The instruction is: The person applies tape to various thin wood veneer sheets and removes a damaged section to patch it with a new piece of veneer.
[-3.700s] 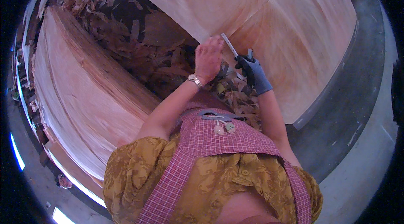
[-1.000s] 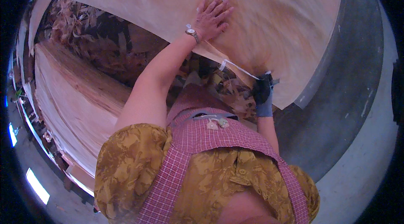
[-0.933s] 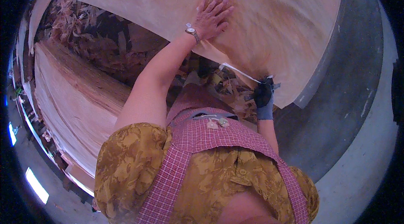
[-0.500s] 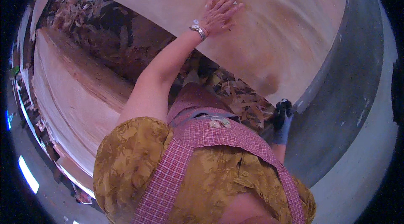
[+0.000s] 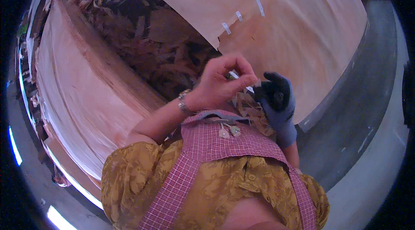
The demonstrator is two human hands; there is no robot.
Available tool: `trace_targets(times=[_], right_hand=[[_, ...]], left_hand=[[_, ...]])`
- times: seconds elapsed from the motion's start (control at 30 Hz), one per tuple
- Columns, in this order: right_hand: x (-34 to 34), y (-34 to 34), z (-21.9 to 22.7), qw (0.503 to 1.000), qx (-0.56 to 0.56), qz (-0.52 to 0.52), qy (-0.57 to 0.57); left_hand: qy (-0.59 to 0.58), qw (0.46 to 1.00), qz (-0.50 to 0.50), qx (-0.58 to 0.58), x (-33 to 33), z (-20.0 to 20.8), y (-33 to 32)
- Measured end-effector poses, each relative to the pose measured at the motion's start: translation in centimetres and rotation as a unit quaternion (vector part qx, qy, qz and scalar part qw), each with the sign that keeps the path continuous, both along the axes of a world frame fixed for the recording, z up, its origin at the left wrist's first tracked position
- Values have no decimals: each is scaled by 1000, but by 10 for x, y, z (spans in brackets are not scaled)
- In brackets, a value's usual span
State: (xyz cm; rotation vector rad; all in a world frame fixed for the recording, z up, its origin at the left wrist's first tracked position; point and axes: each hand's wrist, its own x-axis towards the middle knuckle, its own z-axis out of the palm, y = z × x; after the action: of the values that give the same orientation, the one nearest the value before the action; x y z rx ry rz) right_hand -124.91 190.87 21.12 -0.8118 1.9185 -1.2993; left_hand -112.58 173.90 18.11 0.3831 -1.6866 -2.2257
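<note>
A big pale veneer sheet (image 5: 302,27) lies in front of me, split at its near edge. Three short white tape pieces (image 5: 238,15) bridge the split. My bare left hand (image 5: 220,83), with a watch on the wrist, is drawn back close to my chest. Its fingertips pinch a white tape strip (image 5: 248,88). My right hand (image 5: 279,104) wears a dark blue-grey glove and is closed on a dark round tape roll (image 5: 276,96), right beside the left fingertips. The strip runs between the two hands.
A thick stack of veneer sheets (image 5: 78,87) stands at my left. Between it and the big sheet lies a pile of brown veneer scraps (image 5: 160,40). Grey floor (image 5: 359,109) runs along the right side of the sheet.
My left hand has left the veneer sheet, where it lay flat, and has come back to my chest. My gloved right hand has risen from the sheet's lower edge to meet it.
</note>
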Motion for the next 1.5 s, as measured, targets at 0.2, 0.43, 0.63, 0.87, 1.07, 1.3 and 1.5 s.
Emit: trace_targets(times=[0.2, 0.43, 0.63, 0.87, 1.07, 1.3, 1.5], right_hand=[[0, -36, 13, 992, -40, -4, -119], [6, -55, 16, 994, -22, 97, -51], [-9, -41, -25, 979, 105, 98, -143], [-21, -10, -25, 968, 181, 16, -172], [-35, 10, -46, 973, 173, -13, -153], [-60, 47, -153, 955, 146, 2, 260], [-188, 97, -216, 731, 379, -146, 549]], left_hand=[[-46, 993, 103, 37, 12, 34, -37], [-113, 990, 86, 5, 26, 42, -46], [-135, 958, 247, 54, 24, -40, -86], [-168, 935, 280, 137, 25, -91, -111], [-170, 950, 241, 102, 19, -91, -122], [4, 985, 84, 151, 70, 19, -136], [102, 994, -1, 38, 119, 90, -162]])
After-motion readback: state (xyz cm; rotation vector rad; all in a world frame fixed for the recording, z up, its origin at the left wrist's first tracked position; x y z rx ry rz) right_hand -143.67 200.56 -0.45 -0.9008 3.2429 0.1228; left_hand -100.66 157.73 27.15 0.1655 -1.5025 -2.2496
